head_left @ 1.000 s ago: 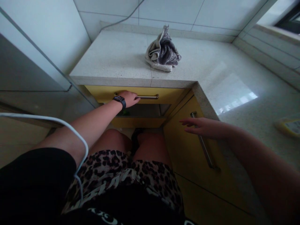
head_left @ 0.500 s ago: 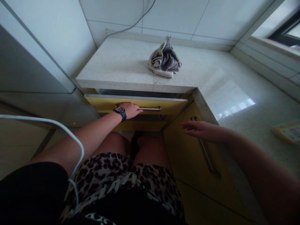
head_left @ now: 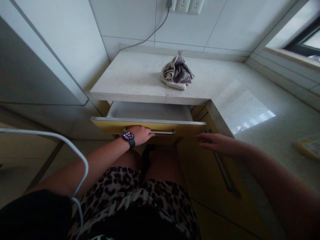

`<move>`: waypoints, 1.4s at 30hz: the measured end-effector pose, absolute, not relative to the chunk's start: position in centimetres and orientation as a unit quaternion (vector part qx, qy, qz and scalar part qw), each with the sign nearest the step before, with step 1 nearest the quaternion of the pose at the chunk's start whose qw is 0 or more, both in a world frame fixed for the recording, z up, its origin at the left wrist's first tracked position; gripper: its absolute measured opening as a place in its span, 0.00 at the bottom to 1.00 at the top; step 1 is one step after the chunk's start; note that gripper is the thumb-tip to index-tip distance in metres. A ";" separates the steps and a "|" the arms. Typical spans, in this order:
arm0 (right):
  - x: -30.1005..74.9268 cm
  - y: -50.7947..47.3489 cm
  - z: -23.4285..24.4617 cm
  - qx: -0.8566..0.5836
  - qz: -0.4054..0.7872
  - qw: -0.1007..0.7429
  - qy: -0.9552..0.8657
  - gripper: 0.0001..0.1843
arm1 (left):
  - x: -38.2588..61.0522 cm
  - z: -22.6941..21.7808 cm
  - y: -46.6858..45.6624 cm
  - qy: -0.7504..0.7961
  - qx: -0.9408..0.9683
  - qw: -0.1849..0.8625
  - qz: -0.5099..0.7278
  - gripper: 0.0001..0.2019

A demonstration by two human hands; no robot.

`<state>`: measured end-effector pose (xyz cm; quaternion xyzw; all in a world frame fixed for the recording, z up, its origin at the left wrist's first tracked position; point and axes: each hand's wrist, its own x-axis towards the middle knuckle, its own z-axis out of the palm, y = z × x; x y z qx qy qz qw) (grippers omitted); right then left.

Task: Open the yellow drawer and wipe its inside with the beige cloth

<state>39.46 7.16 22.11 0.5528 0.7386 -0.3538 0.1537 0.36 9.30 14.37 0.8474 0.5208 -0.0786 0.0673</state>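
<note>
My left hand [head_left: 140, 134], with a black smartwatch [head_left: 128, 136] on its wrist, is wrapped over the metal drawer handle [head_left: 162, 132]. The yellow-fronted drawer [head_left: 185, 126] is pulled partway out from under the countertop, and its pale interior [head_left: 150, 111] shows. To the right, my right hand [head_left: 212, 141] hovers with fingers stretched out and holds nothing. It is near the long handle [head_left: 223, 173] of a yellow cabinet door [head_left: 200, 166]; I cannot tell whether it touches it.
A crumpled grey cloth [head_left: 177, 73] lies on the speckled countertop [head_left: 140, 73]. A yellow package [head_left: 308, 146] sits at the right. A grey cord [head_left: 150, 36] runs up to wall sockets [head_left: 188, 5]. A white cable [head_left: 62, 135] loops across my left arm. A tall cabinet stands at left.
My left hand has drawn the drawer further out toward me, exposing more of its inside. My right hand has stayed near the cabinet handle. The view has tilted up a little.
</note>
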 end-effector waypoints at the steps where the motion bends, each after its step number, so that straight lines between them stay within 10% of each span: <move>1: 39.5 7.2 22.1 0.553 -0.357 0.152 0.737 0.45 | 0.4 14.4 9.0 0.520 0.848 0.069 -0.076 0.46; 42: 39.0 6.7 23.9 0.599 -0.285 0.054 0.746 0.39 | 1.3 15.4 -1.4 0.537 0.822 0.157 -0.108 0.38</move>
